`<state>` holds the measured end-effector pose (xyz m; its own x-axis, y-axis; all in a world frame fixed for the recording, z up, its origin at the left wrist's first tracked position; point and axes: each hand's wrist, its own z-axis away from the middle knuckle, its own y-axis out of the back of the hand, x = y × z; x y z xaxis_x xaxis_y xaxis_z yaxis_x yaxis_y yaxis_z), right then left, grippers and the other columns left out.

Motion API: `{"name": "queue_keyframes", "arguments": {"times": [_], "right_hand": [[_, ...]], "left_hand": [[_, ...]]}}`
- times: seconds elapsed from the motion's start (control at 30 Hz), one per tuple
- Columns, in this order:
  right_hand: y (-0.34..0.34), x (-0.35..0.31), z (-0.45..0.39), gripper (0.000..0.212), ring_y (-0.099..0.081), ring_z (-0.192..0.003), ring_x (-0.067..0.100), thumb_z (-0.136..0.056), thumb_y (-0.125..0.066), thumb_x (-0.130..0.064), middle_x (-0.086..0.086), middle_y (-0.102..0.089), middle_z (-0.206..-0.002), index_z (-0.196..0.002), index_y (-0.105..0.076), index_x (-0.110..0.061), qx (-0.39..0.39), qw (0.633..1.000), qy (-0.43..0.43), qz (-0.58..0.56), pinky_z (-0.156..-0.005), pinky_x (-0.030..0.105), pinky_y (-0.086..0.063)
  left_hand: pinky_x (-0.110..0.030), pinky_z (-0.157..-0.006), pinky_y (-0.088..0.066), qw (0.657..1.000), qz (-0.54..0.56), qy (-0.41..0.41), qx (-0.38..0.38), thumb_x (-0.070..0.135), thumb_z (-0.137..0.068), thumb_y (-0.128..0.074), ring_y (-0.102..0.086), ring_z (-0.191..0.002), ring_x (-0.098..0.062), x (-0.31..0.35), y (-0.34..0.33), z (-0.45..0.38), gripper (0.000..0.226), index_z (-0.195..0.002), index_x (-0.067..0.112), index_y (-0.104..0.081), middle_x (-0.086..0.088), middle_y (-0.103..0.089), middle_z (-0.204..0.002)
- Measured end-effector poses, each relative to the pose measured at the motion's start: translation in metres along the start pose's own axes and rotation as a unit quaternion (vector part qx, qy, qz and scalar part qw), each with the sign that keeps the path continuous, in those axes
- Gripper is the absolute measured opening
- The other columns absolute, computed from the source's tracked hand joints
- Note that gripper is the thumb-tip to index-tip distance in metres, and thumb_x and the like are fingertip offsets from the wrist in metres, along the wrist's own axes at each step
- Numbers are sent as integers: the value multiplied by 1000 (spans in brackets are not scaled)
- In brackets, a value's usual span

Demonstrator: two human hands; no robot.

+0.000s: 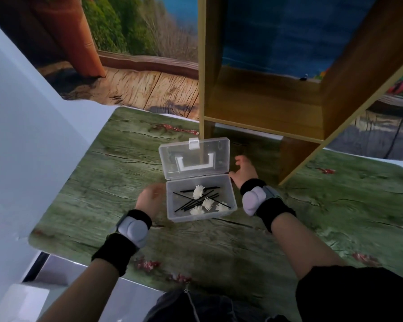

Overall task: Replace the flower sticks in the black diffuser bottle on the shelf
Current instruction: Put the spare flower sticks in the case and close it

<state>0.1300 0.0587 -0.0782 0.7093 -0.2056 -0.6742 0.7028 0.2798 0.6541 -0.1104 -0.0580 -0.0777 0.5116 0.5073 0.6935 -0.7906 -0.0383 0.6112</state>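
Note:
A clear plastic box (232,206) stands in the middle of the green table with its hinged lid (216,148) tipped up and back. Inside lie several black sticks tipped with white flowers (201,198). My left hand (150,199) hovers just left of the box, blurred, fingers loosely curled, holding nothing. My right hand (243,169) rests at the box's right rear corner beside the lid hinge, fingers spread. The black diffuser bottle is not in view.
A wooden shelf unit (265,105) rises behind the box, its lowest compartment bare. The table (219,247) has a green wood-grain cover. A white panel (21,135) stands at the left. A printed scenery backdrop fills the wall behind.

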Motion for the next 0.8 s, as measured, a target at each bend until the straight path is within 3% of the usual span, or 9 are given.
{"name": "queue_keyframes", "arguments": {"times": [0.13, 0.23, 0.3, 0.37, 0.43, 0.53, 0.6, 0.67, 0.8], "right_hand": [[9, -10, -7, 74, -44, -128, 30, -81, -67, -9, 7, -33, -151, -143, -27, -17, -49, 996, 13, -71, -103, 43, -44], [14, -17, -6, 62, -52, -118, 30, -84, -62, -6, 7, -43, -145, -138, -35, -16, -71, 990, 46, -110, -92, 36, -46], [16, -17, -1, 53, -55, -114, 31, -86, -56, -2, 9, -46, -142, -135, -39, -12, -71, 987, 48, -132, -92, 37, -47], [18, -13, 4, 48, -55, -115, 32, -87, -49, 4, 11, -47, -141, -132, -42, -9, -66, 983, 47, -163, -92, 35, -47], [18, -5, 13, 45, -55, -116, 30, -86, -45, 8, 12, -49, -138, -128, -45, -9, -58, 978, 47, -195, -91, 31, -46], [17, 12, 28, 38, -57, -115, 27, -89, -47, 3, 12, -55, -131, -125, -47, -9, -34, 970, 43, -238, -92, 30, -48], [18, 21, 41, 32, -60, -108, 24, -93, -48, -8, 8, -60, -122, -124, -48, -9, -20, 959, 23, -281, -97, 36, -47], [22, 30, 53, 26, -62, -97, 18, -98, -41, -18, 1, -62, -109, -121, -50, -10, -15, 948, 9, -318, -97, 36, -44], [30, 49, 71, 27, -67, -79, 6, -101, -31, -18, 1, -66, -90, -104, -58, -12, -4, 945, 15, -326, -94, 35, -48]], "left_hand": [[-41, -90, -44, 999, 9, 32, 11, 3, -87, -47, -56, -110, -37, 15, -10, -5, 42, -128, 1, -41, -22, -55, -126], [-42, -98, -41, 998, 24, 47, -26, 4, -88, -44, -48, -123, -36, 21, -10, -14, 66, -145, 6, -10, -18, -43, -141], [-44, -101, -42, 997, 11, 50, -57, 6, -90, -43, -48, -123, -35, 17, -7, -19, 71, -146, 10, 1, -16, -43, -142], [-51, -101, -43, 991, 80, 61, -85, 5, -92, -42, -52, -118, -37, 18, -1, -19, 67, -146, 13, -2, -22, -44, -140], [-50, -104, -39, 963, 236, 96, -82, 6, -94, -41, -48, -122, -40, 23, 3, -12, 56, -144, 9, -15, -25, -41, -141], [-45, -109, -29, 901, 392, 159, -92, 32, -99, -25, -35, -134, -34, 27, 4, 7, 50, -142, 6, -22, -17, -35, -145], [-46, -114, -24, 882, 428, 178, -78, 40, -98, -19, -38, -130, -32, 17, 0, 13, 57, -144, 5, -14, -19, -31, -149], [-45, -112, -30, 885, 424, 178, -71, 48, -96, -20, -47, -119, -30, 6, -4, 14, 65, -145, 7, -8, -21, -32, -149], [-39, -108, -32, 888, 418, 175, -77, 54, -94, -20, -34, -136, -32, 5, -15, 19, 72, -141, 0, -21, -20, -29, -150]]}}
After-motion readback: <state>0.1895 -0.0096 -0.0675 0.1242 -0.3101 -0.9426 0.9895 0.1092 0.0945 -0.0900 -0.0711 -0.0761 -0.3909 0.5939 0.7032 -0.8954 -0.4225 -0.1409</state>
